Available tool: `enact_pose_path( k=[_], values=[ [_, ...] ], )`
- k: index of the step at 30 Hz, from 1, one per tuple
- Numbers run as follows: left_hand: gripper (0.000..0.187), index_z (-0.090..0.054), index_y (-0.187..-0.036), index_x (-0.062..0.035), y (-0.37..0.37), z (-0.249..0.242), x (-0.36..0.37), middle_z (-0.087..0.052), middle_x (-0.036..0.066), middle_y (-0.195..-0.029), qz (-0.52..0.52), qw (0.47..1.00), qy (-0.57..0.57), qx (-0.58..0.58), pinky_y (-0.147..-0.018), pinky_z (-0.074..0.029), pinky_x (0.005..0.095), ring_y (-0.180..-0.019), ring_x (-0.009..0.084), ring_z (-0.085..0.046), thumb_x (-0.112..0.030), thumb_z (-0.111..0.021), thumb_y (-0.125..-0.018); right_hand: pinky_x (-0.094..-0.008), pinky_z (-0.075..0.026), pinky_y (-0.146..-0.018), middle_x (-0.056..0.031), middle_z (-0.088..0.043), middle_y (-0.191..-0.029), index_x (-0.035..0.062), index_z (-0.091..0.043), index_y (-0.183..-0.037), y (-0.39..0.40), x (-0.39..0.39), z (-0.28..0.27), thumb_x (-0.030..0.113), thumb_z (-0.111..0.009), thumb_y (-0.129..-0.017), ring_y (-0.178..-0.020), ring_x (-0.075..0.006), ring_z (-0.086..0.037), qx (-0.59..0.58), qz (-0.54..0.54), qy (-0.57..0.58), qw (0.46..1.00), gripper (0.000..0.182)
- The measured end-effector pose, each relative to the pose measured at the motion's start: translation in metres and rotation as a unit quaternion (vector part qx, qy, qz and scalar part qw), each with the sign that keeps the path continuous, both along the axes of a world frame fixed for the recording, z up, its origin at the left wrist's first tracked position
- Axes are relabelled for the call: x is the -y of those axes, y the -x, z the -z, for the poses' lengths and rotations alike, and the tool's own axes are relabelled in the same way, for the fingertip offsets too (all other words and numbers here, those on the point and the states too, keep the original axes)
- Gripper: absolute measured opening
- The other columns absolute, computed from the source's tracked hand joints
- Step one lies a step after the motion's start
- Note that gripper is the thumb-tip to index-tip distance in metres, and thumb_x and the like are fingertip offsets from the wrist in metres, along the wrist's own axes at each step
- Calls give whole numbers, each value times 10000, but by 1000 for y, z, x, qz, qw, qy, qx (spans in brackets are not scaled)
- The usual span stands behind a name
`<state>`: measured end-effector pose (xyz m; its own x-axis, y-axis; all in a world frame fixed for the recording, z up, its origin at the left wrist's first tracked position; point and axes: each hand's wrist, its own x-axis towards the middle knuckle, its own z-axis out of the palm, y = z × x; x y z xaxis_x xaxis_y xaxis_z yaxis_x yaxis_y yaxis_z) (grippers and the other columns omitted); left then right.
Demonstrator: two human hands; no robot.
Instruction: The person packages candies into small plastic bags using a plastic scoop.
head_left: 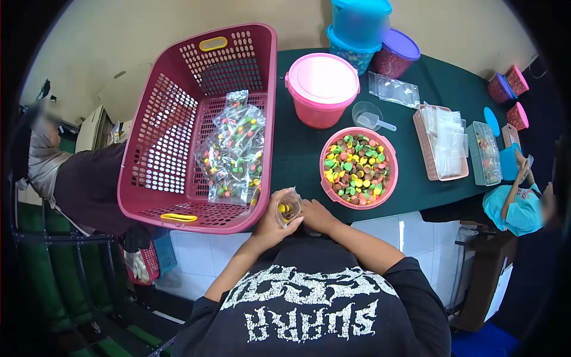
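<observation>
My left hand (270, 227) is wrapped around a clear plastic bag (295, 199), whose mouth faces up towards me. A few yellow and brown candies lie inside it. Close by on the right is my right hand (319, 216), its fingers curled in towards the bag; what they hold, if anything, is hidden. A pink tub (326, 191) full of yellow, green, red and brown candies stands just beyond my right hand. Left of the hands is a large maroon basket (270, 125), holding a pile of filled candy bags (235, 149).
Behind the tub are a clear bowl with a scoop (370, 119) and a lidded pink bucket (322, 80). Flat plastic bags (394, 90) lie farther back. A pink tray (429, 149) of packets stands right. People sit at left (77, 178) and right (514, 205).
</observation>
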<state>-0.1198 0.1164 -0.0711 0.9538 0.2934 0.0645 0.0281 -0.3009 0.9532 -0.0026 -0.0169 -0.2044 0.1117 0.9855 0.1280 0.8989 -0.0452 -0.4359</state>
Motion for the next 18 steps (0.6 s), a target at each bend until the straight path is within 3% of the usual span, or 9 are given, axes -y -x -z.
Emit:
enact_pose_path(
  k=[4, 6, 14, 16, 18],
  values=[
    [699, -331, -1357, -40, -2, -4, 1, -509, 154, -1240, 4, 1000, 13, 7, -987, -414, 381, -1149, 252, -526, -110, -728, -786, -351, -430, -711, -37, -561, -905, 124, -613, -1028, -6, -2, -11, 126, -577, -759, -922, -211, -539, 17, -6, 9, 1000, 271],
    [682, -326, -1357, -40, -3, -3, 0, -515, 155, -1225, 5, 997, 73, 20, -985, -418, 371, -1138, 234, -527, -84, -707, -793, -347, -428, -706, -44, -560, -885, 114, -604, -991, -8, 0, -24, 122, -609, -725, -887, -218, -547, 2, -18, -18, 1000, 266],
    [660, -332, -1345, -30, -2, -5, -1, -520, 146, -1201, 21, 995, 81, 61, -971, -429, 360, -1113, 216, -536, -56, -691, -791, -320, -409, -712, -5, -588, -898, 94, -612, -941, -17, 66, -154, 134, -680, -681, -790, -170, -540, 42, 28, -182, 982, 271],
    [658, -332, -1344, -33, -5, -3, -1, -517, 149, -1205, 17, 995, 76, 66, -974, -427, 363, -1114, 217, -536, -60, -692, -794, -347, -405, -722, -5, -594, -887, 98, -618, -924, -34, 77, -173, 138, -698, -695, -771, -186, -537, 87, 130, -227, 961, 245],
    [651, -335, -1342, -35, -9, -2, 1, -514, 151, -1208, 1, 995, 79, 60, -978, -424, 365, -1125, 222, -532, -62, -691, -797, -383, -391, -769, -5, -605, -889, 114, -628, -922, -63, 79, -178, 151, -714, -716, -803, -206, -530, 110, 203, -182, 956, 226]
  ],
)
